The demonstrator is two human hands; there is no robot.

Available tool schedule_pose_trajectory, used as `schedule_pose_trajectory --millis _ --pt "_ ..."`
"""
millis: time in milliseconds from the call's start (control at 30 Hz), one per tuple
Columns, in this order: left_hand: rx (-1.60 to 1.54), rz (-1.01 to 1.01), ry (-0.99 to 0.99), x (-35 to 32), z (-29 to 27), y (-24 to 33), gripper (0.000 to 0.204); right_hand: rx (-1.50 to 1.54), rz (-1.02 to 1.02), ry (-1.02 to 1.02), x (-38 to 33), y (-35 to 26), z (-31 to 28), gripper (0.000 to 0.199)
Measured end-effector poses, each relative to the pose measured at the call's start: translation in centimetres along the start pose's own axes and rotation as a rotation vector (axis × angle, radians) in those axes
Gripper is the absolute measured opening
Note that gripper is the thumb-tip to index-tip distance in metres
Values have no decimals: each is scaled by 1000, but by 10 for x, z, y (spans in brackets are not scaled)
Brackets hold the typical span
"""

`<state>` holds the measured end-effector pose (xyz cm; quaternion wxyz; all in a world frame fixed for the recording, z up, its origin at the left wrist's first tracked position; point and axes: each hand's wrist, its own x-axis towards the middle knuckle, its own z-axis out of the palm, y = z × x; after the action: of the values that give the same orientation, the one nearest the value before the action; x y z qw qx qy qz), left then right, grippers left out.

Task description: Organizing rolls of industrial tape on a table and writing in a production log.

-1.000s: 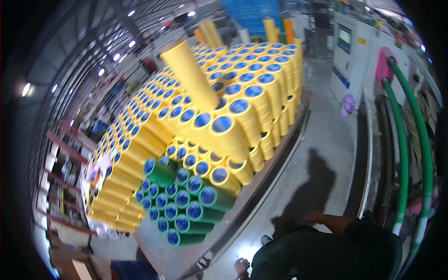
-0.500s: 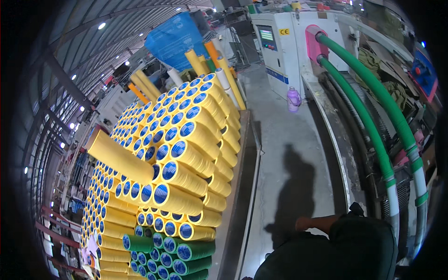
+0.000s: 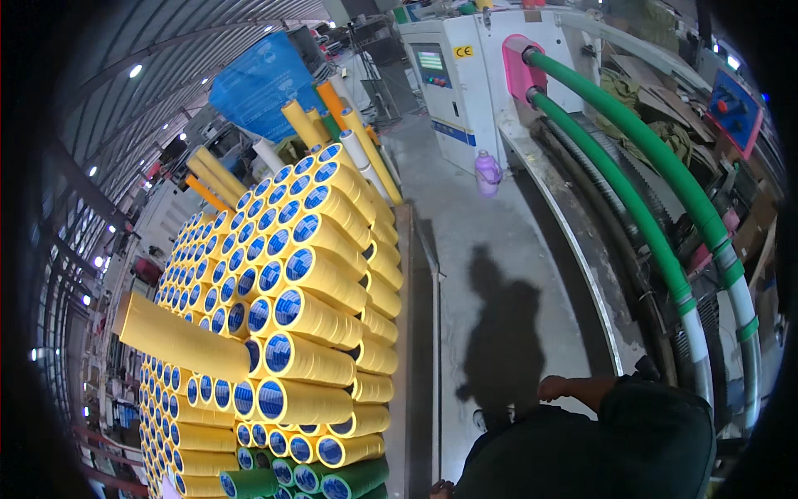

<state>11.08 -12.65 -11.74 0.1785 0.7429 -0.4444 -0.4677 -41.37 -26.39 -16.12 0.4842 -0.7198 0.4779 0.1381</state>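
My right hand [image 3: 554, 387] reaches forward from a dark sleeve above the floor. Its fingers look curled into a loose fist, and nothing sticks out of it. Just a small part of my left hand [image 3: 442, 489] shows at the lower edge, beside my dark clothing; its fingers are too cut off to read. Neither hand touches the big stack of yellow rolls [image 3: 320, 360] with blue labels on their ends. One longer yellow roll [image 3: 179, 335] juts out of that stack. Below lie several green rolls [image 3: 353, 480].
A white machine cabinet [image 3: 455, 108] with a screen stands ahead. Two long green rolls [image 3: 628, 187] slope along the machine at right. A purple flask [image 3: 487, 173] stands on the grey floor [image 3: 440, 224] by the cabinet. Tall tubes and a blue cover [image 3: 264, 87] are behind the stack.
The view has shifted, so the stack and cabinet sit further left in the picture. Part of my left hand now shows more plainly at the lower edge. My right hand stays curled.
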Motion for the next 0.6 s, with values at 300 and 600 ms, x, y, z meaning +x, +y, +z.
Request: schedule_pose_trajectory --millis 300,600 --pt "-272 -59 -182 95 4 16 27 610 232 158 -1 -38 -65 23" --pt "164 99 -267 203 28 91 25 -17 41 352 -1 8 -109 20"
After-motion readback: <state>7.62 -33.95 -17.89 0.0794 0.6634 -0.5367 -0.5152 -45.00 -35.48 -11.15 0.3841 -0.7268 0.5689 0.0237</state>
